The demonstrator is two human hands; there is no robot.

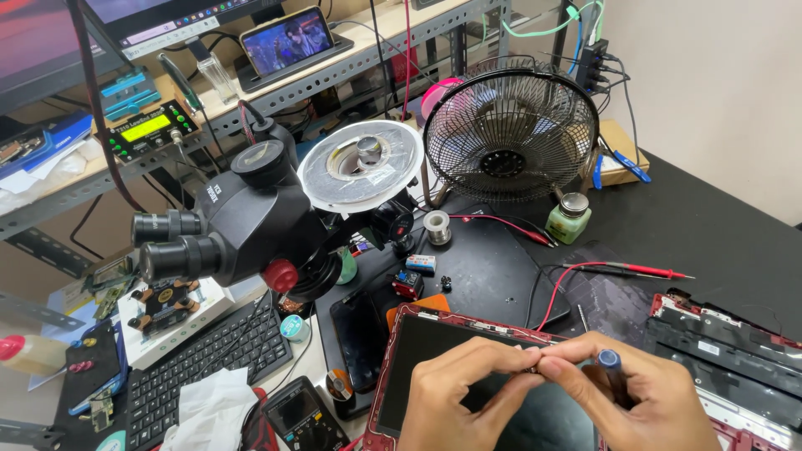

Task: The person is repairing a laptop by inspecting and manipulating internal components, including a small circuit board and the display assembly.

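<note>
Fingertips of both hands pressed together, pinching tiny part, too small to identify. Left hand steadies it; right hand also grips blue-capped screwdriver. Directly beneath: red-framed tablet, glossy dark panel, apparently opened up. Right of fingers: detached red housing, so disassembly looks underway. Beyond: black microscope, round wire fan.

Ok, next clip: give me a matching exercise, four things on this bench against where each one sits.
Things:
1. microscope
2. desk fan
3. keyboard
4. red-framed tablet

Places:
A. directly under both hands
B. lower left, beside crumpled tissue
C. back of the black mat, right of the microscope
D. left of centre, eyepieces pointing left

Pairs: 1-D, 2-C, 3-B, 4-A

The left hand and right hand meet fingertip to fingertip over the tablet; the right also holds a blue-capped screwdriver.
</note>
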